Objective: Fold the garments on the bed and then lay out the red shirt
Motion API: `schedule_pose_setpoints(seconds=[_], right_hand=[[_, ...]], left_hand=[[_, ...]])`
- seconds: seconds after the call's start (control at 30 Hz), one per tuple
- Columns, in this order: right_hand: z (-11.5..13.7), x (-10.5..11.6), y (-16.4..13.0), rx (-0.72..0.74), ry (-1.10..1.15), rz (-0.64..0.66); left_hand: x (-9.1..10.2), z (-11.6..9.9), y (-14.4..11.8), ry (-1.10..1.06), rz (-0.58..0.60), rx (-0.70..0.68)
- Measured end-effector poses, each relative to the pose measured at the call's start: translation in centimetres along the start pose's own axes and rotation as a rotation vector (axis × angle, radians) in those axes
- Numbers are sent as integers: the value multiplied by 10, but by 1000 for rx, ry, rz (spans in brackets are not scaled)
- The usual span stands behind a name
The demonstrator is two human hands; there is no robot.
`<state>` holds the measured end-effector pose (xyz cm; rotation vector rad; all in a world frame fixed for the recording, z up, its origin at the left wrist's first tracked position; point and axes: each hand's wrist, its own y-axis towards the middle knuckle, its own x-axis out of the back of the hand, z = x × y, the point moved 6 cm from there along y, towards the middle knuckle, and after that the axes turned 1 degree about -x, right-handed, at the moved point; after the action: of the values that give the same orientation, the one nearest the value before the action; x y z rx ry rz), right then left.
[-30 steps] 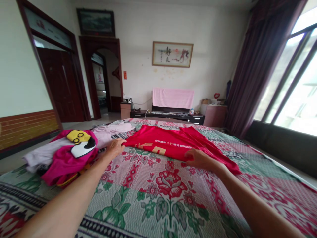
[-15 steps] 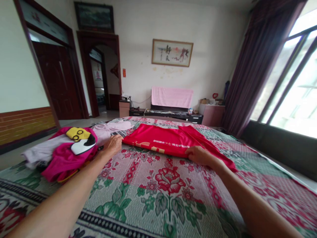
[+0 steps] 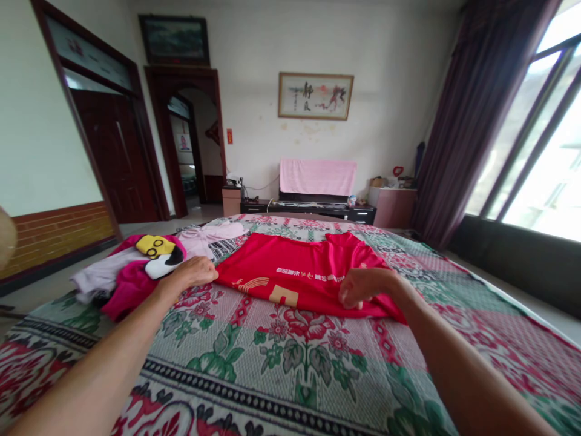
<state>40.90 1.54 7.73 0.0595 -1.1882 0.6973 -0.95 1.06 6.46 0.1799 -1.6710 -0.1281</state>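
A red shirt [image 3: 308, 266] with pale lettering lies spread flat on a floral bedspread [image 3: 290, 363]. My left hand [image 3: 193, 270] pinches the shirt's left corner, fingers curled down onto the cloth. At the shirt's near right edge my right hand [image 3: 363, 286] is bent at the wrist and grips the fabric, lifting it a little off the bed. Both forearms reach in from the bottom of the view.
A heap of clothes [image 3: 136, 272], magenta, lilac and a yellow-and-white piece, sits at the bed's left. Beyond the bed stand a low dark cabinet [image 3: 318, 212] with a pink cloth, a doorway [image 3: 190, 151] on the left, and a curtained window [image 3: 535, 133] on the right.
Both hands have pulled the red shirt toward me across the bedspread. The right hand has turned over and curled into the cloth at the near right edge.
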Motion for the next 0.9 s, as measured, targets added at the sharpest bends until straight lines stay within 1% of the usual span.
schedule_pose_setpoints(seconds=[0.03,0.07,0.1,0.17,0.2,0.23,0.27,0.33,0.43,0.53,0.67,0.73,0.77,0.83,0.9], right_hand=[[0,0,1,9,40,41],[1,2,3,36,52,22],[3,7,6,65,38,-74],[5,14,13,89,-43,-297],[6,13,17,85,-101,-378],[7,10,21,78,-162,-423],[7,5,25,72,-220,-440],[6,-4,31,58,-312,-434],[0,-11,35,36,-354,-412],[-4,-9,37,23,-350,-435],[-9,-1,36,-9,-348,-584],[-13,2,35,-15,-346,-623],[-15,2,34,-10,-335,-616],[-19,1,34,18,-290,-553],[-23,0,32,39,-236,-481]], left_hand=[[3,-2,3,13,4,11],[5,-6,6,28,3,15],[7,-13,10,42,-3,3],[6,-31,18,58,-29,-63],[3,-41,21,64,-30,-101],[-2,-48,24,73,-26,-127],[-9,-54,25,82,-22,-134],[-21,-58,26,93,-18,-121],[-34,-55,24,84,-40,-92],[-38,-49,22,72,-96,-71],[-36,-46,22,43,-216,-21],[-38,-45,22,41,-236,14],[-39,-45,22,43,-236,26],[-40,-47,22,43,-248,26],[-37,-55,22,27,-295,-33]])
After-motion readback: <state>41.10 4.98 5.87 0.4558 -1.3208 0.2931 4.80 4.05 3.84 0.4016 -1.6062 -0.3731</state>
